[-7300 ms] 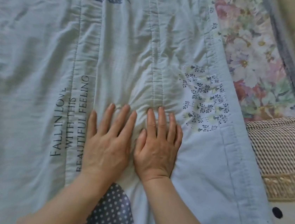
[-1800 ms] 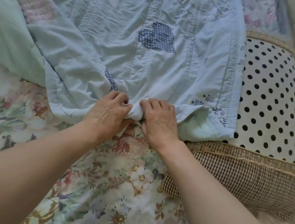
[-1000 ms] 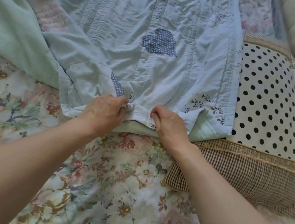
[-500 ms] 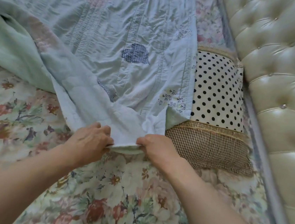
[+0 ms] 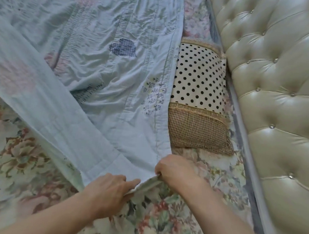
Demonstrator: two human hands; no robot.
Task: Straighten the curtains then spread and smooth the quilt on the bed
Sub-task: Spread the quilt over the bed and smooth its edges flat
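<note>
Head view showed your left hand (image 5: 109, 190) and right hand (image 5: 177, 172) both pinching the near edge of the pale blue patchwork quilt (image 5: 101, 68), which lay partly folded over the floral bed sheet (image 5: 18, 168). Spreading was in hand; next, I judge, unfold the doubled left side.

Soft, even daylight, source not visible. Glare on the tufted headboard (image 5: 280, 88). Edges bow and blur slightly, possibly from lens distortion.

Tufted cream headboard (image 5: 279, 92), floral sheet (image 5: 166, 224)
</note>
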